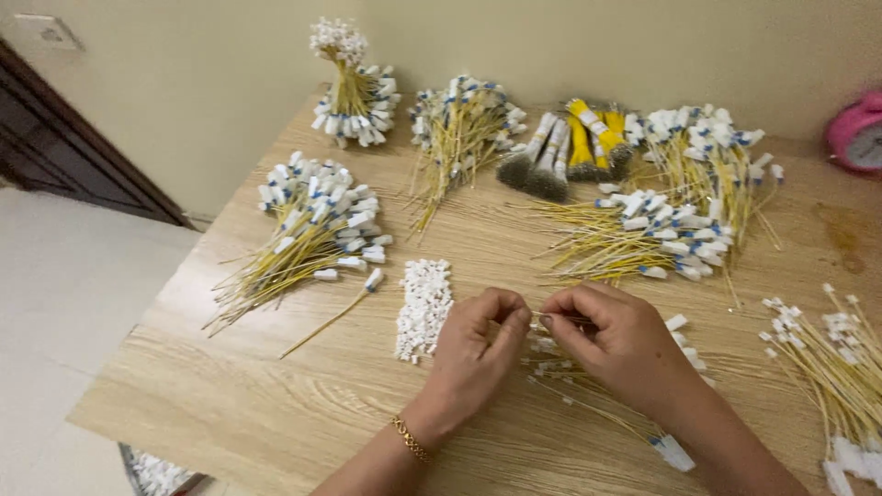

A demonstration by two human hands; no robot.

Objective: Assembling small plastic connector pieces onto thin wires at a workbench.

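Both hands pinch one thin yellow wire (536, 317) between them, left hand (478, 344) and right hand (611, 340) closed on its ends, just right of the white connector pile (423, 308); finished bundles (317, 225) fan beyond it, loose wires (841, 367) far right.

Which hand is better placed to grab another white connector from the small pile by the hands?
Left, probably. The left hand sits right beside the pile of white connectors, with bare wooden table between them. The right hand lies farther off, pinching thin yellow wires with the left.
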